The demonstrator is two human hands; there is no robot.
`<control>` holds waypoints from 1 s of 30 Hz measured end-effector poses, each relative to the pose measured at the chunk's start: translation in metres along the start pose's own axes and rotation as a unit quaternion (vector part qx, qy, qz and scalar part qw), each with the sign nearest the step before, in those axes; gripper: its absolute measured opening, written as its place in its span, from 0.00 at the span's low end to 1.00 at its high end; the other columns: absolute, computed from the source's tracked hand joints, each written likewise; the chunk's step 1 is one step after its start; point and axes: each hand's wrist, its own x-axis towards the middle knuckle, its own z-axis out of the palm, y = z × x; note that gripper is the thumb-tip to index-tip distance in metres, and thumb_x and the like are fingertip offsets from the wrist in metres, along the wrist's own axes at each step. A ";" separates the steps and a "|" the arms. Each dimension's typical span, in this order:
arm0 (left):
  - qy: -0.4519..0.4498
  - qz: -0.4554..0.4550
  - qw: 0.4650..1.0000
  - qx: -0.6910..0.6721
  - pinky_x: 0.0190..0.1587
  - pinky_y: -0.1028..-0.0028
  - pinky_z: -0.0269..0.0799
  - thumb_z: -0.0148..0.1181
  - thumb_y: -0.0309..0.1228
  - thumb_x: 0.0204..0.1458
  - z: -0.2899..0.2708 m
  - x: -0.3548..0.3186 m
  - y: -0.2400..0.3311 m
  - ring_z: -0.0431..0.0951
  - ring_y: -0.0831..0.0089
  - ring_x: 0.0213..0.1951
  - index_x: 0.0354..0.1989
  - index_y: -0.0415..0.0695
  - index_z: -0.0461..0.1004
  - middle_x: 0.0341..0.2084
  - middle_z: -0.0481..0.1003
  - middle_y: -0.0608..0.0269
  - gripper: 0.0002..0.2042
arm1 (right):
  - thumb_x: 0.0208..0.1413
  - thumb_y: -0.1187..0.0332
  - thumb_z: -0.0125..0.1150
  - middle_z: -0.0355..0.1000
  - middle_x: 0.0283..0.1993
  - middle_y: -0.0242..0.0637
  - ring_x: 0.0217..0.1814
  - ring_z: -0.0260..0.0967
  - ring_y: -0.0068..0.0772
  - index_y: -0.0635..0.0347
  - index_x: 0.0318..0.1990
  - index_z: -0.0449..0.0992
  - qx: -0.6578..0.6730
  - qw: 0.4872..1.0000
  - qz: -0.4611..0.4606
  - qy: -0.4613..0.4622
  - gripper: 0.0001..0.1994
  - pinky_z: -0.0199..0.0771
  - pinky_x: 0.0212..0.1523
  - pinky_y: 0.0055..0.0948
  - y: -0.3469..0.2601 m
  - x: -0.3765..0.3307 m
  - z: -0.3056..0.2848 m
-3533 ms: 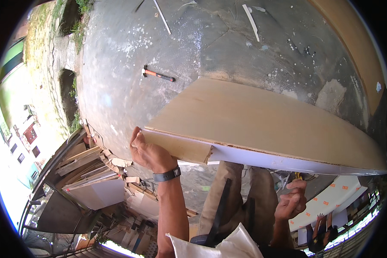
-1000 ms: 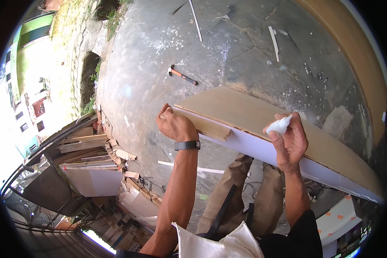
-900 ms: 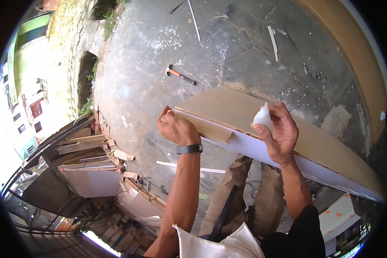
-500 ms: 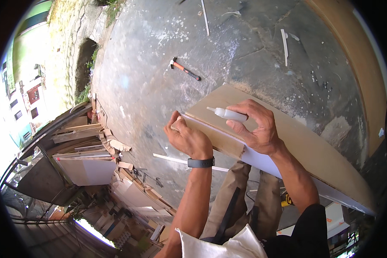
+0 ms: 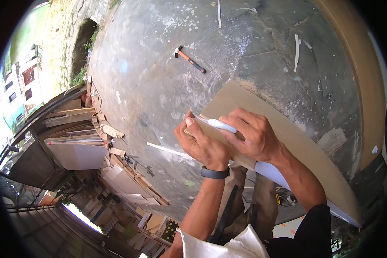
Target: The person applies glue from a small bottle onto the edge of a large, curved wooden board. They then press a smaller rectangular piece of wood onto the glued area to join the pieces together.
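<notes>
My left hand (image 5: 204,146) is closed around the end of a thin plywood strip (image 5: 245,161), thumb on its upper side. This strip lies along the edge of a long light-brown wooden panel (image 5: 288,139), with a narrow gap between them near the far end. In my right hand (image 5: 258,135) is a small white squeeze bottle (image 5: 221,125), pinched between thumb and fingers. Its nozzle points left, into the gap beside the strip and close to my left thumb. Whether anything flows from the tip is too small to see.
A claw hammer (image 5: 190,59) with an orange and black handle lies on the paint-spotted concrete floor beyond the panel. Thin white strips (image 5: 296,53) are scattered there. Stacked boards (image 5: 75,146) stand at the left. Another large panel (image 5: 365,86) curves along the right.
The bottle has come down from above the panel, its nozzle now at the gap. The strip's far end has parted slightly from the panel's edge. The whole view has shifted a little.
</notes>
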 end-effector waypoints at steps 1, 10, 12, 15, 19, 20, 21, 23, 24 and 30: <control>-0.001 0.007 1.000 0.007 0.54 0.63 0.69 0.44 0.42 0.75 0.000 0.000 0.000 0.75 0.63 0.48 0.48 0.30 0.77 0.46 0.73 0.51 0.23 | 0.53 0.73 0.72 0.74 0.39 0.39 0.35 0.79 0.40 0.65 0.49 0.80 -0.006 1.000 -0.004 -0.003 0.15 0.80 0.34 0.37 0.000 0.001 0.001; 0.010 -0.026 0.999 -0.019 0.53 0.64 0.69 0.40 0.45 0.76 0.004 -0.003 0.006 0.74 0.65 0.47 0.46 0.30 0.76 0.45 0.71 0.52 0.26 | 0.49 0.76 0.71 0.72 0.37 0.40 0.35 0.77 0.39 0.68 0.48 0.78 -0.054 0.998 -0.037 -0.010 0.17 0.80 0.31 0.36 -0.004 0.004 0.006; -0.005 -0.027 0.999 -0.019 0.53 0.64 0.68 0.39 0.45 0.76 0.001 -0.002 0.003 0.73 0.65 0.46 0.44 0.30 0.75 0.45 0.71 0.52 0.27 | 0.49 0.76 0.71 0.71 0.36 0.40 0.34 0.76 0.38 0.69 0.48 0.78 -0.065 0.997 -0.049 -0.008 0.17 0.79 0.30 0.36 -0.004 0.006 0.008; -0.008 -0.031 0.999 -0.015 0.53 0.64 0.68 0.38 0.46 0.77 0.001 -0.003 0.006 0.73 0.65 0.46 0.42 0.30 0.74 0.45 0.71 0.52 0.27 | 0.48 0.76 0.70 0.71 0.35 0.40 0.33 0.75 0.38 0.69 0.48 0.77 -0.064 0.997 -0.050 -0.004 0.17 0.78 0.29 0.36 -0.004 0.005 0.009; -0.013 -0.027 1.000 -0.008 0.52 0.64 0.68 0.38 0.46 0.77 0.000 -0.003 0.005 0.73 0.66 0.46 0.42 0.30 0.74 0.45 0.71 0.52 0.28 | 0.49 0.76 0.70 0.71 0.35 0.40 0.33 0.75 0.38 0.70 0.47 0.77 -0.076 0.996 -0.053 -0.015 0.17 0.78 0.28 0.35 -0.006 0.005 0.008; -0.011 -0.028 0.999 -0.012 0.52 0.64 0.68 0.38 0.46 0.77 0.000 -0.002 0.005 0.72 0.66 0.46 0.42 0.30 0.74 0.45 0.71 0.52 0.28 | 0.49 0.76 0.69 0.71 0.35 0.40 0.33 0.75 0.37 0.70 0.48 0.77 -0.078 0.995 -0.052 -0.015 0.17 0.78 0.28 0.35 -0.006 0.005 0.008; -0.010 -0.029 0.999 -0.015 0.52 0.64 0.68 0.38 0.46 0.77 0.000 -0.002 0.006 0.72 0.66 0.46 0.42 0.30 0.74 0.45 0.71 0.52 0.28 | 0.49 0.76 0.69 0.71 0.35 0.40 0.33 0.75 0.37 0.70 0.48 0.77 -0.081 0.995 -0.051 -0.016 0.17 0.78 0.27 0.35 -0.006 0.005 0.009; -0.010 -0.030 0.999 -0.018 0.52 0.65 0.68 0.39 0.45 0.77 0.000 -0.003 0.007 0.72 0.66 0.46 0.42 0.29 0.74 0.45 0.71 0.52 0.27 | 0.49 0.76 0.69 0.71 0.35 0.40 0.34 0.75 0.37 0.70 0.48 0.77 -0.084 0.995 -0.057 -0.012 0.17 0.78 0.27 0.34 -0.007 0.006 0.009; -0.011 -0.031 0.999 -0.018 0.52 0.65 0.68 0.39 0.45 0.77 0.000 -0.003 0.007 0.72 0.66 0.46 0.43 0.29 0.74 0.45 0.71 0.52 0.27 | 0.49 0.76 0.69 0.71 0.35 0.40 0.34 0.76 0.37 0.70 0.48 0.77 -0.085 0.995 -0.060 -0.011 0.18 0.78 0.27 0.34 -0.007 0.006 0.009; -0.011 -0.035 0.999 -0.020 0.52 0.66 0.68 0.40 0.45 0.76 -0.001 -0.003 0.007 0.72 0.67 0.46 0.47 0.29 0.75 0.45 0.70 0.54 0.26 | 0.48 0.75 0.69 0.71 0.36 0.41 0.34 0.76 0.38 0.71 0.48 0.77 -0.085 0.995 -0.056 -0.021 0.18 0.78 0.27 0.35 -0.009 0.006 0.009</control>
